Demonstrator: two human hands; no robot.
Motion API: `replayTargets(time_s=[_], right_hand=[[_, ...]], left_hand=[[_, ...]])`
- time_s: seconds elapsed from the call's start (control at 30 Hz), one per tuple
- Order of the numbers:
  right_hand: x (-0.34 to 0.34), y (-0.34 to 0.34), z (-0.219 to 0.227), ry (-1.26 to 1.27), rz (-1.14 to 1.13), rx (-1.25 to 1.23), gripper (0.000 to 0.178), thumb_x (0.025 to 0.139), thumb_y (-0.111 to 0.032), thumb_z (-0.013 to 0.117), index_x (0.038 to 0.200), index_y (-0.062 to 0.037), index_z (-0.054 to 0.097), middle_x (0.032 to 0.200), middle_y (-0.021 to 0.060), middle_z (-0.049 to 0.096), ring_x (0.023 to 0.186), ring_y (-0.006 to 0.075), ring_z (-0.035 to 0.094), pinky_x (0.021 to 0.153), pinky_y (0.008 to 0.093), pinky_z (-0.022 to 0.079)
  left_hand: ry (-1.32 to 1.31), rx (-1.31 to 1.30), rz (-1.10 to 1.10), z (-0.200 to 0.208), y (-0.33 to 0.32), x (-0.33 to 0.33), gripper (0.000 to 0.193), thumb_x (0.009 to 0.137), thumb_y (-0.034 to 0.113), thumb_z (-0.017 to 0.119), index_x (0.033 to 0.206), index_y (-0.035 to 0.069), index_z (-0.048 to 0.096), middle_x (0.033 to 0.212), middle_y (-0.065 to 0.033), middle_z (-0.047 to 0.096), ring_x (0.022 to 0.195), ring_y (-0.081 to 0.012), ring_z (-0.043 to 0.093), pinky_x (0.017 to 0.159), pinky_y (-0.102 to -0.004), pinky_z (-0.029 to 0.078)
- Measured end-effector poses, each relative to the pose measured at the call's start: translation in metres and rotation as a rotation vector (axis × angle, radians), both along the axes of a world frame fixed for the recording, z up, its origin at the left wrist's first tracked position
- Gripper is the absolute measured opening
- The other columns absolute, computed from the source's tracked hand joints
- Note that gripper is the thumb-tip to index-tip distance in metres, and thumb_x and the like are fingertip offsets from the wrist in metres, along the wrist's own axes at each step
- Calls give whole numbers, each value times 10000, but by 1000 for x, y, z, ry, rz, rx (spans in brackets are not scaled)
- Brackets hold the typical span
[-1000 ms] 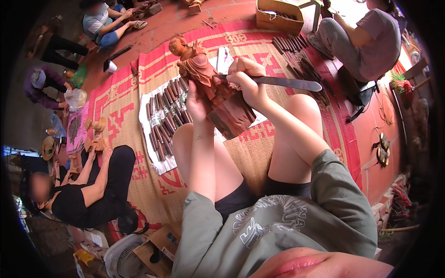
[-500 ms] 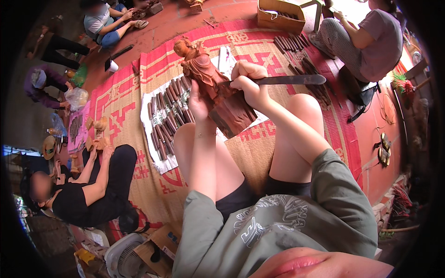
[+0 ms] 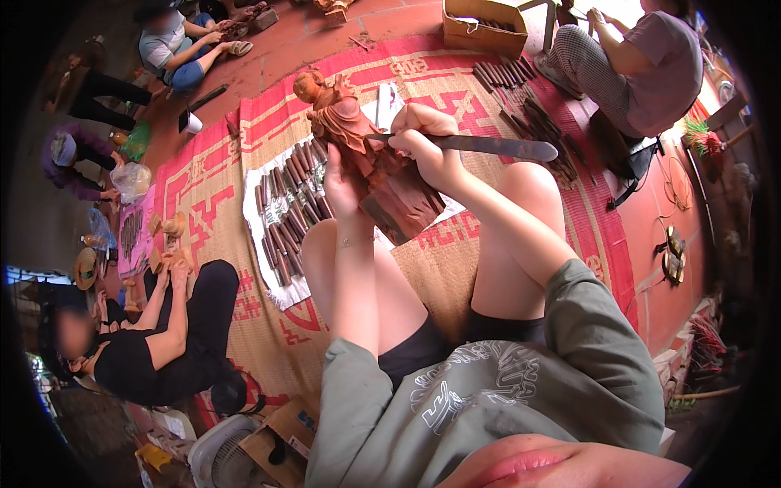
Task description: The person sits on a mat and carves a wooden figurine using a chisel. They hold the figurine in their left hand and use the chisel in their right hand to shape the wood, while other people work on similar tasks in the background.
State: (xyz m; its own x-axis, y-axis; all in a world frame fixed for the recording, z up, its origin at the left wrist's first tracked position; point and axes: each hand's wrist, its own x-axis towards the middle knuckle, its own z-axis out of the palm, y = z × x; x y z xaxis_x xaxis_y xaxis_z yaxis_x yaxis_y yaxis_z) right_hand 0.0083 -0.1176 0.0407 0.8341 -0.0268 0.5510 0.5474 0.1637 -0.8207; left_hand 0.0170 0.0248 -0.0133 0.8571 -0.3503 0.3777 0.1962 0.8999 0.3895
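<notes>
A reddish-brown carved wooden figure (image 3: 358,146) stands tilted between my knees on the woven mat. My left hand (image 3: 340,183) grips its side from the left. My right hand (image 3: 427,138) holds a long metal carving chisel (image 3: 496,147), its tip pressed against the figure's upper body and its handle pointing right.
A row of several dark chisels (image 3: 289,207) lies on a white cloth left of the figure. More tools (image 3: 529,106) lie beside a seated person (image 3: 643,69) at the upper right. Another person in black (image 3: 163,333) carves a pale figure at the left. A cardboard box (image 3: 484,24) stands at the top.
The figure and both hands have shifted slightly; the chisel has levelled out and its tip now rests higher on the carving.
</notes>
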Motion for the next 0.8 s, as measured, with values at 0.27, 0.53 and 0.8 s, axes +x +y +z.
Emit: replayTargets(time_s=[0.27, 0.53, 0.8], right_hand=[[-2, 0, 0, 25, 0, 51, 233, 641, 45, 538, 564, -16, 327, 599, 68, 494, 531, 95, 397, 498, 236, 336], [-4, -7, -4, 46, 48, 1, 215, 671, 41, 557, 581, -12, 369, 621, 71, 513, 565, 94, 442, 512, 226, 355], [2, -4, -10, -117, -63, -112, 144, 676, -29, 562, 583, 11, 460, 509, 76, 445, 487, 136, 447, 474, 283, 364]], left_hand=[[137, -2, 44, 10, -2, -5, 521, 945, 427, 364, 1227, -6, 432, 1120, -160, 561, 1023, -287, 553, 936, -435, 420], [234, 247, 294, 17, -9, -10, 505, 940, 397, 410, 1266, 11, 412, 1170, -134, 547, 1058, -269, 539, 962, -410, 400], [133, 76, 61, -25, 10, 9, 546, 942, 433, 383, 1318, 38, 379, 1237, -131, 514, 1105, -271, 516, 976, -414, 386]])
